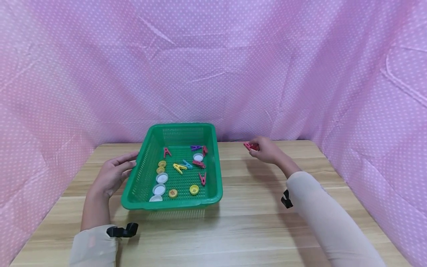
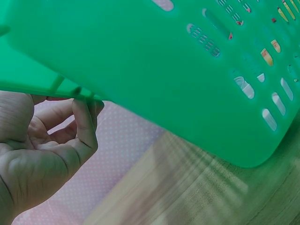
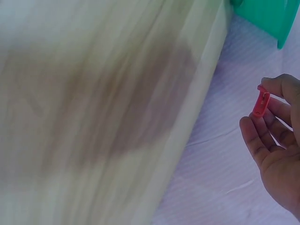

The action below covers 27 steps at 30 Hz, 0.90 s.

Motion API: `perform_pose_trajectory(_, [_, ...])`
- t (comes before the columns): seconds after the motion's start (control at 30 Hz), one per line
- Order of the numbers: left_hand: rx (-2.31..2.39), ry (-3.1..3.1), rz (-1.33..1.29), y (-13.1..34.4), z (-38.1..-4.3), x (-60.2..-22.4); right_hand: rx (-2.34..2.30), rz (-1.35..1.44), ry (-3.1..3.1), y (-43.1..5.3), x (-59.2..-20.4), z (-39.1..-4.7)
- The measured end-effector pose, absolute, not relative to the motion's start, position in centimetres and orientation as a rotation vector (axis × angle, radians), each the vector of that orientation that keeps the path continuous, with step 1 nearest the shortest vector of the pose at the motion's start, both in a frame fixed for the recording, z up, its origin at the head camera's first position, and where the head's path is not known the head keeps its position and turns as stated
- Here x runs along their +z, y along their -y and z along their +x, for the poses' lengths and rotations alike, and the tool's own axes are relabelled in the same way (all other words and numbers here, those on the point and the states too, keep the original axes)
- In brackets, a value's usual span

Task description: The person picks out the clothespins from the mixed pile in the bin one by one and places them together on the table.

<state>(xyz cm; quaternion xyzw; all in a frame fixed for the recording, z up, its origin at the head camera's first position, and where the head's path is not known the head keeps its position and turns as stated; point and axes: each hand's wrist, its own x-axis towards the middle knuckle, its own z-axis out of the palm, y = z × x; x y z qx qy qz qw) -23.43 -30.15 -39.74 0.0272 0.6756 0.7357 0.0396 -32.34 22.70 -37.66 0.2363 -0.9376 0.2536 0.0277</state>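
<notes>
A green plastic basket (image 1: 218,174) stands on the wooden table, with pegs and bottle caps lying inside. My left hand (image 1: 113,174) holds its left rim; in the left wrist view the fingers (image 2: 84,124) bend up beneath that rim. To the right of the basket, my right hand (image 1: 265,150) pinches a red clothes peg (image 1: 247,146) above the table. The right wrist view shows that peg (image 3: 261,104) between thumb and fingers. Inside the basket are a yellow peg (image 1: 179,168), a blue peg (image 1: 187,164), a purple peg (image 1: 195,147) and several red pegs (image 1: 202,179).
White caps (image 1: 159,190) line the basket's left side, near small yellow caps (image 1: 162,163). Another yellow cap (image 1: 194,190) lies toward its front. The wooden table (image 1: 247,230) extends around the basket. Pink dotted cloth (image 1: 213,74) hangs behind and at both sides.
</notes>
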Motion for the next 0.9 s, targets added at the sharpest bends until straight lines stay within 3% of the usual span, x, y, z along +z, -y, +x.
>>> perform_pose_trajectory(0.9, [2.250,-2.060,0.093,30.3,-23.7,-39.7,0.945,0.145,2.869,-31.5,-43.8,-31.5])
